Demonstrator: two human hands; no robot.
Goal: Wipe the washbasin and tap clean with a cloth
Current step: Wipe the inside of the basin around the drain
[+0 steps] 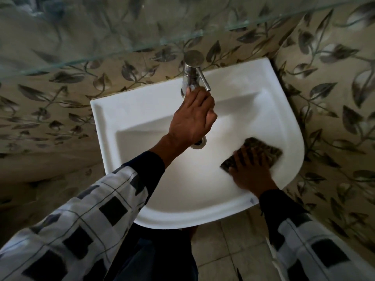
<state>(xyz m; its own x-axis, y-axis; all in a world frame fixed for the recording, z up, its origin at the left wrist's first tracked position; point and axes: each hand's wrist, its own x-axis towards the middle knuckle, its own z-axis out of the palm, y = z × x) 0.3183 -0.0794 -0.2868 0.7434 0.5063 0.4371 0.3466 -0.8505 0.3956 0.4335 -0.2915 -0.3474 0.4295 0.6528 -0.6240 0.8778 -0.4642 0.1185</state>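
Left hand [192, 118] gripping tap [190, 78], right hand [251, 171] flat, pressing cloth [261, 148] on washbasin [105, 110]

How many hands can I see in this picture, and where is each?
2. The left hand grips the tap at the back of the washbasin. The right hand presses a dark cloth flat against its right side.

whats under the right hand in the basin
A dark patterned cloth, pressed flat on the washbasin's right inner slope by the right hand. The cloth's middle and the basin beneath are covered.
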